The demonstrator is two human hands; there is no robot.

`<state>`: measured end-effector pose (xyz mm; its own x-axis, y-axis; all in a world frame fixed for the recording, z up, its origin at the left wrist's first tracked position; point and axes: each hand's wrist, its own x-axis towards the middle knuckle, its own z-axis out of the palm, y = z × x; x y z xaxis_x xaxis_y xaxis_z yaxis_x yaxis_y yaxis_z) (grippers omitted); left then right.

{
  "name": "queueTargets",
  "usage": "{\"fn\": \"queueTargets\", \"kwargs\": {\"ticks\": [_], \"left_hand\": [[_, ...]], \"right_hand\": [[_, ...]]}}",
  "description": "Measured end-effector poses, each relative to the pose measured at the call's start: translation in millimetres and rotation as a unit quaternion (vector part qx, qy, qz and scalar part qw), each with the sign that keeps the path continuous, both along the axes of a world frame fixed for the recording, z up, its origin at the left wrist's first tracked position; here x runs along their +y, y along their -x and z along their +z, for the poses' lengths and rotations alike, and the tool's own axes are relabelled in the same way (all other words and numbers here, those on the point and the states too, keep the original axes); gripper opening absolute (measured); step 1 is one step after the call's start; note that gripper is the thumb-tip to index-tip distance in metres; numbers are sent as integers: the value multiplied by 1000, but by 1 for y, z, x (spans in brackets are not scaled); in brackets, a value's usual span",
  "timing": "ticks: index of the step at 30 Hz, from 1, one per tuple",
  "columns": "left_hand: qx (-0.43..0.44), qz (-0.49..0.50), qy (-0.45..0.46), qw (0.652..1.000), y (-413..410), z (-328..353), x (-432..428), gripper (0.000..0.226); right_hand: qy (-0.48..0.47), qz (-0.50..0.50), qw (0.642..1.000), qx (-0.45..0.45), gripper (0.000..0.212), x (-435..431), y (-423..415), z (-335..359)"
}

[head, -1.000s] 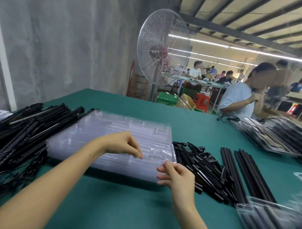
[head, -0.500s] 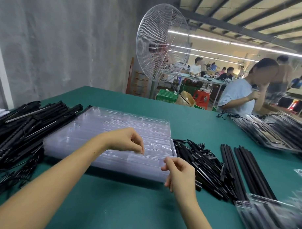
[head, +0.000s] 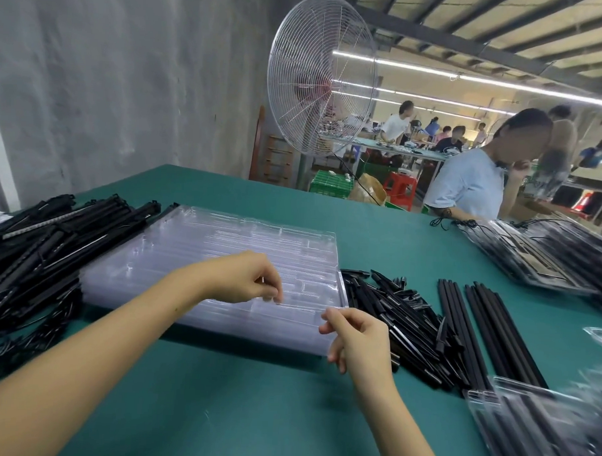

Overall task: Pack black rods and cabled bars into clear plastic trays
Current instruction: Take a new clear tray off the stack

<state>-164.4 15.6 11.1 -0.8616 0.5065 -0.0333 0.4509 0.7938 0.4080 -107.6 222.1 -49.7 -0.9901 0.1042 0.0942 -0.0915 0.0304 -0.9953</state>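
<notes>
Starting at the left, we see a tangled heap of black cabled bars (head: 36,249) on the green counter (head: 259,417), touching the left side of a stack of clear plastic trays (head: 154,277). Our left grip (head: 246,277) reaches over the stack, thumb and forefinger pinching the near edge of the top tray (head: 291,258), which sits slightly raised there. Our right grip (head: 357,339) pinches the same tray at its near right corner, the other fingers loosely curled. Just beside the stack on the right lies a loose pile of short black rods (head: 392,319), then long black rods (head: 480,329) laid side by side. A filled tray (head: 541,437), blurred, lies at the near right, and more filled trays (head: 544,260) sit at the far right.
</notes>
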Motion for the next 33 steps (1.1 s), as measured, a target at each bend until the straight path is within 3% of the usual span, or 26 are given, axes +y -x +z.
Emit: {"fn": "queueTargets", "kwargs": {"ticks": [4,7,9,11,12,14,17,21,25,33], "left_hand": [[44,9,68,997,-3,-9,6,26],[86,2,145,986,-9,-22,10,41],[78,3,149,986,-13,-27,9,44],[84,1,147,986,-13,-28,9,45],[84,5,139,987,-13,-27,8,44],[74,16,112,991,-13,-25,7,44],[73,19,92,993,-17,-24,6,45],[79,9,82,993,-24,-30,6,51],[104,-10,74,992,-23,-35,6,50],[114,-10,49,992,-11,-49,2,43]], "right_hand": [[-17,-17,1000,-4,23,-1,1,0],[-176,-141,970,86,37,-2,-1,-4],[-330,-188,891,248,26,-5,-4,-7],[-439,-141,793,398,9,-13,-4,-11],[-483,-116,751,434,6,-18,-4,-14],[-551,-98,706,433,11,-28,-4,-19],[-582,-125,692,408,15,-35,-5,-26],[-546,-131,694,449,9,-35,-4,-31],[-590,-150,664,434,30,-40,-8,-34],[-627,-159,658,386,37,-52,-15,-43]]}}
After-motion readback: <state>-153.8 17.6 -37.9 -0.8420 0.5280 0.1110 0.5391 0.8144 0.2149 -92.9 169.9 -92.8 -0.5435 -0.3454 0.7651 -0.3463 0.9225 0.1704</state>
